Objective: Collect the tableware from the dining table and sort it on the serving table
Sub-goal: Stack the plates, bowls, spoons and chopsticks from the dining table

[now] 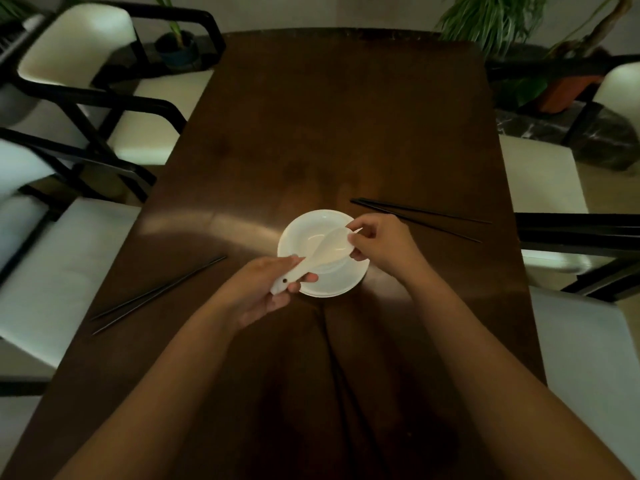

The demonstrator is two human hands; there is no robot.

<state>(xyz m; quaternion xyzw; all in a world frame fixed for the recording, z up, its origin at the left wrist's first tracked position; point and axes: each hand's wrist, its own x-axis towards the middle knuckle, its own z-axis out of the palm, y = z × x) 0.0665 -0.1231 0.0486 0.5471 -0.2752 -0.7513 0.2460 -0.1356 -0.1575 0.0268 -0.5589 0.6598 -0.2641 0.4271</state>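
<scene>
A white plate (320, 285) sits on the dark wooden worktop (311, 133), slightly toward 5 o'clock from its middle, and appears to carry a shallow white bowl (308, 233), though the glare makes the stack hard to separate. Over it the left hand (266, 289) grasps the handle end of a white ceramic spoon (318, 258), its grip closed round the handle with the thumb on top. The right hand (377, 244), at the 3 o'clock side of the plate, has its grip pinched on the scoop end of the spoon; a thin white sliver shows at its fingertips, and whether that belongs to a second spoon cannot be told. One pair of black chopsticks (156, 294) lies flat on the worktop at 9 o'clock from the plate, well apart from it. Another pair of black chopsticks (426, 216) lies at 2 o'clock, just beyond the right hand. White-cushioned chairs (69, 265) flank both long sides, and potted plants (491, 19) stand past the far end at 12 o'clock.
</scene>
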